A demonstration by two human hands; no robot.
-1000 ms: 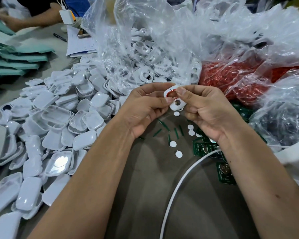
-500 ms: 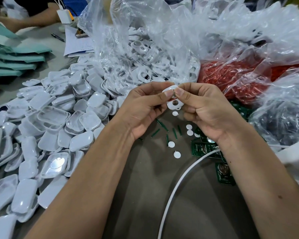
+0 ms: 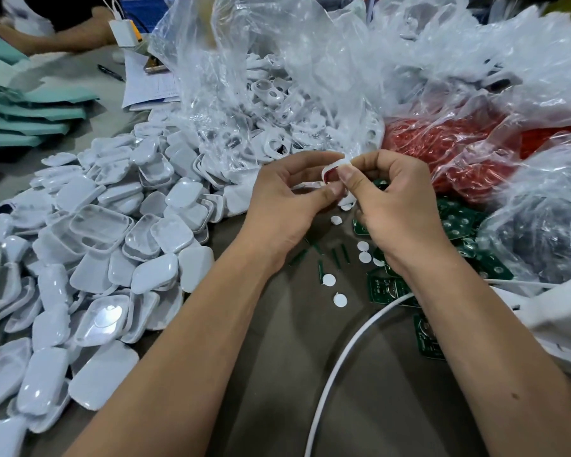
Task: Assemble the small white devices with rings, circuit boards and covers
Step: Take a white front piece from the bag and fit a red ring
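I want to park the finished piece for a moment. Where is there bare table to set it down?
The bare table between the forearms, left of the white cable, is free, as is the strip right of the cable, below the green circuit boards. The left is crowded with white covers; plastic bags fill the back; small white discs dot the middle.

One view only — a wide-angle camera on the person's head, facing forward and steeply down along both forearms onto the surface [image 3: 360, 374]. It sits close: the arms fill the lower frame, and the hands meet near the centre. Edges bend outward — the far side of the surface shows at top left.
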